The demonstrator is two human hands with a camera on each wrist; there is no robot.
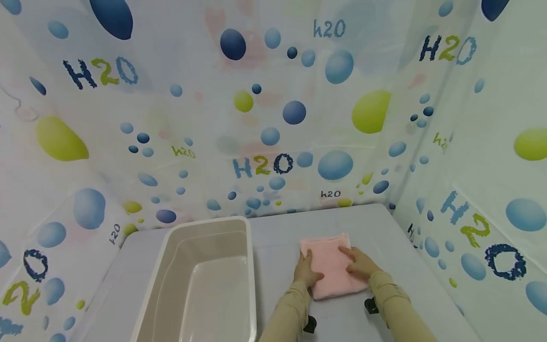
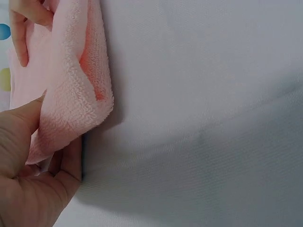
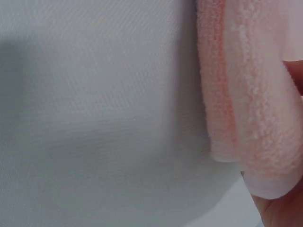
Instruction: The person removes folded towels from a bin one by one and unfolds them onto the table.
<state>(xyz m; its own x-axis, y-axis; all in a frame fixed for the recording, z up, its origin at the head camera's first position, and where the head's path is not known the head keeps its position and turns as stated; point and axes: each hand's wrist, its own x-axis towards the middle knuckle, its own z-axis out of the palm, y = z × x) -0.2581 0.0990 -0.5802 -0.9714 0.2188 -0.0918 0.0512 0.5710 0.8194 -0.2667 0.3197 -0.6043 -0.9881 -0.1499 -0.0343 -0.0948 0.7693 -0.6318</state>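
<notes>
A folded pink towel (image 1: 333,270) lies on the white-covered table, its layers stacked and its fuzzy folded edge facing me. At its left side my left hand (image 1: 305,270) grips the edge. In the left wrist view, the thumb of the left hand (image 2: 33,165) rests on top of the towel (image 2: 75,90) and the other fingers go underneath. My right hand (image 1: 362,263) holds the opposite side. Only slivers of the right hand (image 3: 284,210) show in the right wrist view, above and below the thick rounded fold of the towel (image 3: 260,109).
A deep beige plastic basin (image 1: 252,285) stands left of the towel on the table (image 1: 282,232). Curtains (image 1: 205,123) printed with bubbles and H2O lettering surround the table at the back and both sides. Small black devices (image 1: 372,305) sit under the wrists.
</notes>
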